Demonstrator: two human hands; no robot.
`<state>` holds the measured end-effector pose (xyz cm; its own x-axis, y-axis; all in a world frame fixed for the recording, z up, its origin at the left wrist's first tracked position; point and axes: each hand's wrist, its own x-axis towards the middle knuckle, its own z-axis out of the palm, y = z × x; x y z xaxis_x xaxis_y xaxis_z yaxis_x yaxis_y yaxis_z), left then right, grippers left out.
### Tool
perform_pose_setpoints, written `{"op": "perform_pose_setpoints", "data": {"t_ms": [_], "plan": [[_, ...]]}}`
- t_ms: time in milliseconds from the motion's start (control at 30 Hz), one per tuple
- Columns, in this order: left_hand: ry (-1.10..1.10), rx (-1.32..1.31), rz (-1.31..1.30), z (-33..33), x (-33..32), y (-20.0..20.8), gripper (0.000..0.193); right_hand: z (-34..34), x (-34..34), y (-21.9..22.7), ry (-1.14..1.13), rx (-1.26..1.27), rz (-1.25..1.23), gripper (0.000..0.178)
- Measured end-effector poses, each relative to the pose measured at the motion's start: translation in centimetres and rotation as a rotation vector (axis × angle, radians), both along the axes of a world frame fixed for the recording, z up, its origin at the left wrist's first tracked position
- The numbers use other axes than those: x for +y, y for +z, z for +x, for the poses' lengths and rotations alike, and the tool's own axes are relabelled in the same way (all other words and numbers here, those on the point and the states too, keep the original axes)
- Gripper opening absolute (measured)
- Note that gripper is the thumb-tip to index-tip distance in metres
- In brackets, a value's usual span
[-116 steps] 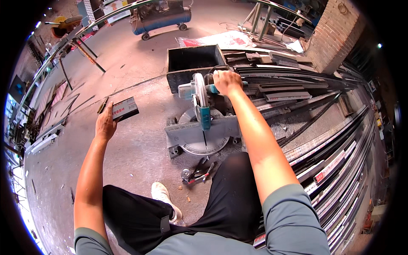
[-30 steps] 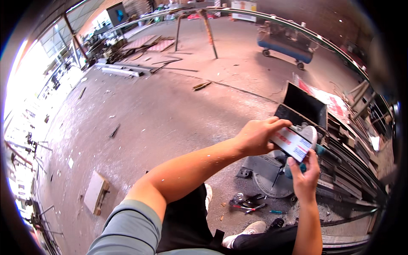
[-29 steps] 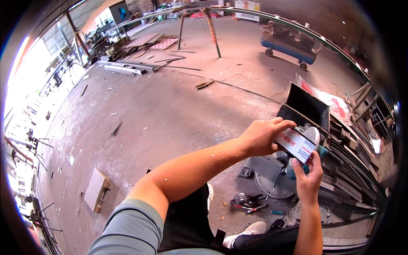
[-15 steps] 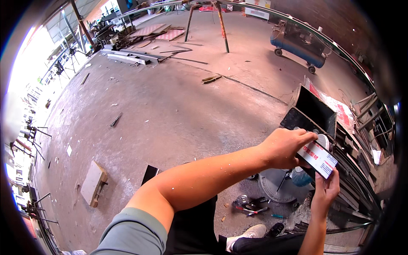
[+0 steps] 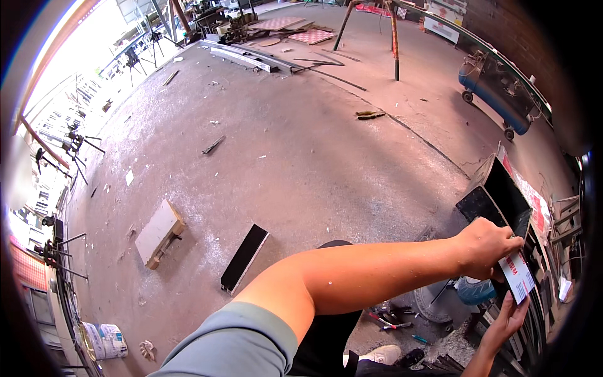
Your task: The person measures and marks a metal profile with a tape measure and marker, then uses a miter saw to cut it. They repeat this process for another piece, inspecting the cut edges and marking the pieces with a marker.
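A short flat bar (image 5: 519, 279) with white printed film on its face and a dark edge is held at the right of the view. My left hand (image 5: 490, 247) reaches across from the lower left and is closed round its upper end. At the lower end, my right hand (image 5: 507, 317) pinches it between thumb and fingers. Just beyond my left hand is a black open-topped box (image 5: 496, 195). Below my left wrist sit a blue-sided container (image 5: 475, 291) and a round grey plate (image 5: 432, 303), both partly covered.
Pliers (image 5: 369, 115), a black flat strip (image 5: 245, 259) and a pale board (image 5: 157, 235) lie on the floor. Loose hand tools (image 5: 388, 319) lie near my shoe. A white bucket (image 5: 108, 341) stands lower left; a blue wheeled compressor (image 5: 496, 97) stands far right.
The view has turned, so the floor things appear farther right. Both hands still hold the film-covered bar, which now appears lower and farther right, tilted more steeply.
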<state>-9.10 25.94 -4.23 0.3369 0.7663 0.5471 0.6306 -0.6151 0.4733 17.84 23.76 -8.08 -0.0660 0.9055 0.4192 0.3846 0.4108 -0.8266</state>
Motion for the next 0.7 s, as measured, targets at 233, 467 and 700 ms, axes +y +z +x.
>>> {"op": "perform_pose_setpoints", "data": {"t_ms": [233, 467, 700], "plan": [[-0.010, 0.019, -0.017, 0.1, -0.2, 1.0, 0.074, -0.3, -0.4, 1.0, -0.002, 0.021, -0.007, 0.033], [0.032, 0.067, 0.203, -0.7, -0.8, 0.8, 0.081, -3.1, -1.1, 1.8, 0.092, 0.084, 0.056, 0.029], [-0.096, 0.074, 0.235, 0.3, -2.8, 2.0, 0.095, -2.6, -1.4, 2.2, 0.094, 0.055, 0.078, 0.030]]}}
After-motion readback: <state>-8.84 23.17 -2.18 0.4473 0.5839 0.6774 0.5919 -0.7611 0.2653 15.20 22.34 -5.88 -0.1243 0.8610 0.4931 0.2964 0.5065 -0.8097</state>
